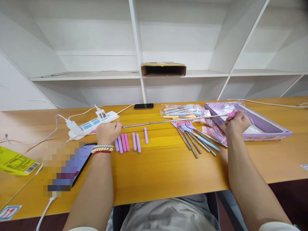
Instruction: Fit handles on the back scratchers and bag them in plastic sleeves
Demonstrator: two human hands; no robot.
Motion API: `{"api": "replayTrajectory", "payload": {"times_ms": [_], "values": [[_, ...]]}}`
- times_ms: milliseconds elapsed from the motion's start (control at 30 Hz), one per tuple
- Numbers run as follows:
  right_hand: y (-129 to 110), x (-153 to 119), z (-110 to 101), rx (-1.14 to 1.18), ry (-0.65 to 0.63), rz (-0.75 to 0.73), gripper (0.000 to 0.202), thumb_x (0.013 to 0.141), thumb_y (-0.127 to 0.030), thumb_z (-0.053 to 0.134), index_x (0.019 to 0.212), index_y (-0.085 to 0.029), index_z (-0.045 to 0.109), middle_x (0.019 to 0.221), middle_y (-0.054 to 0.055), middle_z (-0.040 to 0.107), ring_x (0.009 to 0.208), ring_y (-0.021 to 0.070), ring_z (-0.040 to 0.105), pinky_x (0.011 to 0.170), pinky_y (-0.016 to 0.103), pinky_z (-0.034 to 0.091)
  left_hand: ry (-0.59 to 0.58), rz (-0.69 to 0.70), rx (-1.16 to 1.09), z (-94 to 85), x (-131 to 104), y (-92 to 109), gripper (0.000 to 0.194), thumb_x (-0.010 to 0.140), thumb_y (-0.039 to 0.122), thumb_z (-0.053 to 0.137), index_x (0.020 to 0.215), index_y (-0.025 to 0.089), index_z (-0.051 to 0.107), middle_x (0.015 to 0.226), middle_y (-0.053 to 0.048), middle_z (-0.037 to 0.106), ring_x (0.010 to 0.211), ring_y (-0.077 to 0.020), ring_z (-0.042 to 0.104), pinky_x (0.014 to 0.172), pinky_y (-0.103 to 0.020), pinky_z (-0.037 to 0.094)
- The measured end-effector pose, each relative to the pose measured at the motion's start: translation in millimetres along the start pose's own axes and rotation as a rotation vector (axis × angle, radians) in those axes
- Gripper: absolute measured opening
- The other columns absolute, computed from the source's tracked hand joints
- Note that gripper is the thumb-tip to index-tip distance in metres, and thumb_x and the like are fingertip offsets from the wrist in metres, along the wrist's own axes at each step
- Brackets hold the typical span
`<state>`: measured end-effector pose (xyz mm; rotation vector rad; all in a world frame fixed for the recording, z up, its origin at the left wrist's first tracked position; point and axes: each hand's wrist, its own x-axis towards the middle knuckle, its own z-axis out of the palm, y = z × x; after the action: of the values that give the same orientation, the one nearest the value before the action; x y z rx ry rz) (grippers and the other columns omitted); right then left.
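Observation:
A telescopic back scratcher [166,121] is drawn out long and thin across the table, between my two hands. My left hand [108,131] is closed round its left end, and a bit of pink shows just left of the fist. At the other end, my right hand [237,123] grips the pink head [231,114]. Below the rod lie several loose purple and pink handle sleeves [125,142], nearer my left hand. Several more back scratchers [192,136] with pink, purple and blue claw heads are fanned out nearer my right hand, one with a blue sleeve.
Bagged back scratchers [180,111] lie behind the pile, beside a purple open box [271,130] holding clear plastic. On the left are a white power strip [90,124] with cables, a large phone or tablet [84,160] and a yellow packet [16,162]. A black phone [143,106] lies near the shelves.

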<state>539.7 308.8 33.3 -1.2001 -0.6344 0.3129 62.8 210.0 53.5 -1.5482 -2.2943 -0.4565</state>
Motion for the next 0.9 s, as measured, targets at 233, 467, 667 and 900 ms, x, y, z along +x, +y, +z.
{"api": "replayTrajectory", "payload": {"times_ms": [233, 467, 667, 900], "values": [[-8.1, -60.2, 21.9, -0.049, -0.629, -0.052, 0.04, 0.083, -0.052, 0.044, 0.062, -0.018, 0.046, 0.043, -0.001, 0.052, 0.03, 0.0085, 0.039, 0.032, 0.021, 0.029, -0.08, 0.117, 0.074, 2.7, -14.5, 41.4, 0.061, 0.086, 0.042, 0.019, 0.067, 0.014, 0.07, 0.07, -0.014, 0.067, 0.071, -0.0265, 0.061, 0.059, -0.032, 0.035], [-27.3, -157.6, 34.7, -0.196, -1.423, -0.193, 0.039, 0.083, -0.05, 0.044, 0.084, -0.016, 0.065, 0.056, 0.001, 0.063, 0.04, 0.0102, 0.048, 0.04, 0.021, 0.037, -0.084, 0.267, 0.019, -7.9, -52.6, 112.0, 0.064, 0.088, 0.04, 0.017, 0.069, 0.014, 0.072, 0.065, -0.015, 0.066, 0.069, -0.0276, 0.063, 0.061, -0.035, 0.04], [-26.0, -178.9, 36.5, -0.21, -1.487, -0.372, 0.043, 0.09, -0.045, 0.032, 0.088, -0.018, 0.066, 0.067, 0.002, 0.066, 0.06, 0.0122, 0.058, 0.061, 0.023, 0.044, -0.083, 0.303, 0.002, -5.6, -68.0, 128.3, 0.063, 0.089, 0.037, 0.017, 0.068, 0.012, 0.071, 0.063, -0.016, 0.065, 0.069, -0.0277, 0.063, 0.061, -0.035, 0.04], [-16.5, -128.7, 42.2, -0.234, -1.036, -0.256, 0.045, 0.085, -0.052, 0.04, 0.065, -0.017, 0.059, 0.055, 0.002, 0.061, 0.043, 0.0107, 0.05, 0.045, 0.022, 0.037, -0.149, 0.206, -0.056, -6.4, -41.9, 106.4, 0.066, 0.088, 0.046, 0.016, 0.061, 0.018, 0.07, 0.059, -0.01, 0.065, 0.065, -0.0244, 0.061, 0.059, -0.032, 0.038]]}}
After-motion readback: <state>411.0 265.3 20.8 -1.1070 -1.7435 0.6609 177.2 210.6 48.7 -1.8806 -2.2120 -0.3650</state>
